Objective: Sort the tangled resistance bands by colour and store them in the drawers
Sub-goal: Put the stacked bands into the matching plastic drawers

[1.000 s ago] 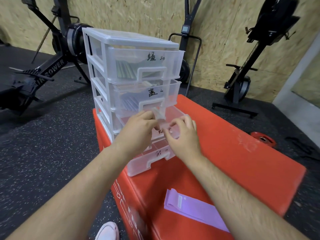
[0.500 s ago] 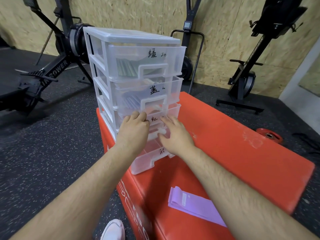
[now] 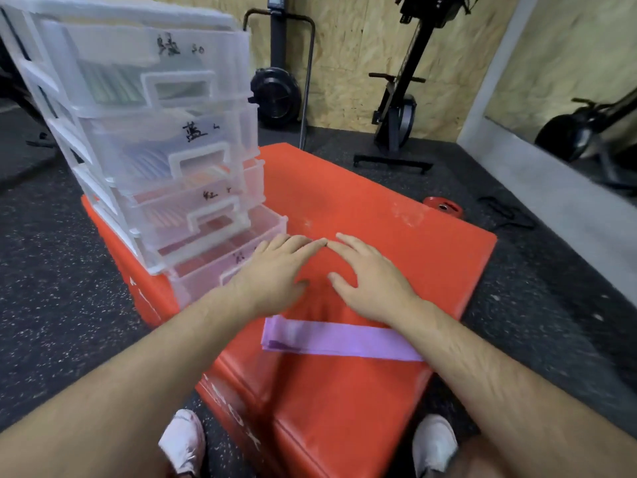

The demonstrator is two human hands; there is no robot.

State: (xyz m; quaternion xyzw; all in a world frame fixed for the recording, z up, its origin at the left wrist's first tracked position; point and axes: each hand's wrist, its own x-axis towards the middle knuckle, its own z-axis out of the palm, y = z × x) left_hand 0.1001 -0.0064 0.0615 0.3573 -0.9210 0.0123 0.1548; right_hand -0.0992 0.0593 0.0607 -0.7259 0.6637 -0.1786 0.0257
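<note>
A clear plastic drawer unit (image 3: 138,125) stands on the left end of a red padded box (image 3: 362,208). Its upper drawers show green, blue and red bands through the fronts. The bottom drawer (image 3: 220,260) is pulled out a little. A flat purple resistance band (image 3: 331,339) lies on the box near its front edge. My left hand (image 3: 275,270) and my right hand (image 3: 368,274) hover above the box just beyond the band, fingers spread, index tips almost touching. Neither hand holds anything.
Black rubber gym floor surrounds the box. Exercise machines (image 3: 400,108) stand by the chipboard wall behind. A small red weight plate (image 3: 443,207) lies on the floor to the right of the box. My white shoes (image 3: 182,439) are below its front edge.
Both hands have left the red drawer, which is now pushed in, and have drawn back towards me over the box, near the purple band. The camera has tilted down.
</note>
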